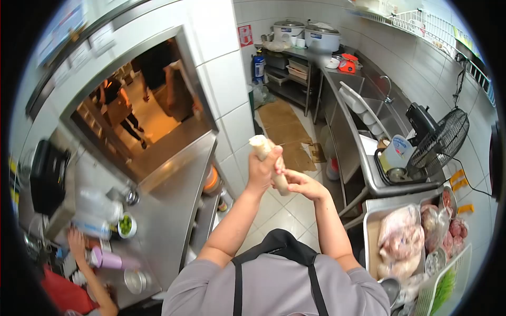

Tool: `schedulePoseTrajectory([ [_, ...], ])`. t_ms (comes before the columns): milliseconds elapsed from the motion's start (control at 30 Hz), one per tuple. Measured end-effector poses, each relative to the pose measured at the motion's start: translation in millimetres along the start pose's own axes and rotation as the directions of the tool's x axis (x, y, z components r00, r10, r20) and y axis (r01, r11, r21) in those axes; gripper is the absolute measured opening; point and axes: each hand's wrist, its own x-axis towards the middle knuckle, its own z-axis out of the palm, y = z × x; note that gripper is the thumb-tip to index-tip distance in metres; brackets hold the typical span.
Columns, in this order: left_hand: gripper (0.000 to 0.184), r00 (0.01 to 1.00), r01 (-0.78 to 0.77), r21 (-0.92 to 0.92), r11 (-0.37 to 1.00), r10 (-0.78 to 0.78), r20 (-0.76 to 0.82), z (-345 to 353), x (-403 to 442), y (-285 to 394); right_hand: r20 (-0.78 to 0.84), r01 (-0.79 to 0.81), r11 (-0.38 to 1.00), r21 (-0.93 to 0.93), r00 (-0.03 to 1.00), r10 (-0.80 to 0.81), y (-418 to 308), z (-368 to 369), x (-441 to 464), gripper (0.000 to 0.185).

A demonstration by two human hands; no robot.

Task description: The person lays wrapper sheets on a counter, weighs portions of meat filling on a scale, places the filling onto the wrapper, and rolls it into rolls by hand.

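Note:
A pale, whitish cylinder-shaped item [281, 184] is held up in front of my chest, over the tiled floor. My left hand [263, 166] is wrapped round its upper part, and a rough, light-coloured end sticks out above the fist. On the right, my right hand [304, 185] touches the lower part with its fingertips, thumb and fingers drawn together against it. The item's exact nature cannot be made out.
To the left runs a steel counter [174, 210] below a pass-through window; a co-worker's hand [77, 243] is at its far end. At right stand a tray of bagged meat [398, 242], a fan [445, 139] and a sink counter [363, 158]. Cardboard [284, 126] covers the floor ahead.

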Motion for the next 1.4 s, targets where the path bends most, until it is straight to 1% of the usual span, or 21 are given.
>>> schedulePoseTrajectory([
  [100, 0.021, 0.966, -0.143, 0.150, 0.978, 0.171, -0.193, -11.9, 71.8, -35.9, -0.037, -0.007, 1.000, -0.027, 0.999, 0.006, -12.5, -66.4, 54.9, 0.040],
  [167, 0.016, 0.937, -0.205, 0.102, 0.973, 0.225, -0.267, -15.2, 117.7, -52.0, -0.036, 0.006, 0.966, -0.260, 0.999, -0.016, -13.3, -106.4, 88.0, 0.032],
  [200, 0.014, 0.918, -0.229, 0.079, 0.970, 0.242, -0.314, -19.8, 136.7, -60.3, -0.011, -0.005, 0.971, -0.240, 1.000, 0.002, -8.1, -126.0, 101.5, 0.031],
  [300, 0.018, 0.977, -0.115, -0.111, 0.987, 0.092, -0.190, -62.9, 203.8, -77.0, 0.141, -0.035, 0.987, -0.156, 0.988, 0.058, 2.8, -191.5, 134.5, 0.033],
  [367, 0.022, 0.974, -0.103, -0.140, 0.985, 0.071, -0.216, -79.7, 256.7, -100.7, 0.211, -0.072, 0.995, -0.074, 0.974, 0.087, 13.3, -242.8, 158.7, 0.039],
  [433, 0.026, 0.972, -0.079, -0.121, 0.989, 0.050, -0.228, -95.8, 306.0, -129.5, 0.140, -0.041, 0.999, -0.028, 0.989, 0.044, 19.8, -286.5, 187.8, 0.047],
  [500, 0.029, 0.977, -0.072, -0.067, 0.995, 0.057, -0.205, -99.6, 367.3, -159.4, -0.003, 0.004, 0.996, -0.089, 1.000, -0.004, 9.1, -322.4, 217.1, 0.053],
  [567, 0.032, 0.965, -0.041, 0.060, 0.997, 0.055, -0.255, -103.4, 431.8, -189.2, -0.175, -0.178, 0.932, -0.315, 0.976, 0.127, 26.6, -377.6, 253.9, 0.050],
  [667, 0.033, 0.972, 0.015, 0.040, 0.999, -0.005, -0.235, -104.6, 522.8, -221.8, -0.338, -0.078, 0.974, -0.213, 0.941, 0.002, 16.4, -442.3, 289.5, 0.045],
  [767, 0.033, 0.981, 0.050, -0.038, 0.998, -0.056, -0.184, -101.1, 601.6, -268.7, -0.512, -0.111, 0.896, -0.431, 0.848, -0.141, -14.3, -507.6, 308.3, 0.040],
  [800, 0.032, 0.985, 0.066, -0.034, 0.997, -0.071, -0.156, -96.9, 624.4, -284.4, -0.511, -0.146, 0.817, -0.557, 0.836, -0.199, -26.5, -531.3, 312.9, 0.043],
  [900, 0.031, 0.994, 0.072, -0.016, 0.997, -0.073, -0.077, -83.2, 701.3, -323.8, -0.528, -0.157, 0.927, -0.341, 0.848, -0.051, -36.1, -611.8, 331.8, 0.044],
  [933, 0.031, 0.997, 0.053, -0.018, 0.998, -0.054, -0.063, -79.6, 728.2, -334.5, -0.543, -0.217, 0.881, -0.421, 0.838, -0.054, -54.3, -633.7, 339.1, 0.048],
  [1033, 0.032, 0.995, -0.034, -0.070, 0.997, 0.028, -0.097, -70.4, 805.0, -361.4, -0.507, 0.154, 0.874, -0.461, 0.762, -0.402, -56.5, -713.2, 380.7, 0.052],
  [1133, 0.025, 0.991, -0.111, -0.038, 0.993, 0.108, -0.074, -71.4, 880.0, -378.6, -0.417, 0.142, 0.781, -0.608, 0.780, -0.466, -84.5, -787.5, 426.3, 0.053],
  [1167, 0.028, 0.990, -0.110, 0.013, 0.994, 0.111, -0.091, -74.0, 904.4, -381.2, -0.373, 0.161, 0.813, -0.559, 0.827, -0.420, -87.9, -813.4, 440.9, 0.050],
  [1200, 0.046, 0.995, -0.087, 0.013, 0.996, 0.087, -0.049, -88.1, 932.1, -392.3, -0.359, 0.159, 0.861, -0.483, 0.861, -0.360, -92.8, -838.7, 453.9, 0.048],
  [1233, 0.053, 0.993, -0.109, 0.071, 0.991, 0.112, -0.031, -93.9, 952.5, -397.0, -0.342, 0.145, 0.909, -0.391, 0.894, -0.289, -92.8, -859.9, 465.9, 0.047],
  [1267, 0.054, 0.989, -0.126, 0.172, 0.977, 0.136, -0.052, -104.9, 968.1, -403.0, -0.347, 0.222, 0.951, -0.216, 0.893, -0.287, -85.5, -882.4, 478.3, 0.043],
  [1300, 0.055, 0.984, -0.140, 0.271, 0.952, 0.165, -0.071, -119.6, 983.6, -409.4, -0.388, 0.192, 0.970, -0.149, 0.891, -0.236, -86.1, -900.6, 486.5, 0.042],
  [1400, 0.047, 0.998, 0.044, 0.376, 0.926, -0.021, -0.064, -189.6, 1015.8, -432.6, -0.510, 0.080, 0.997, -0.005, 0.857, -0.071, -82.1, -960.0, 493.3, 0.038],
])
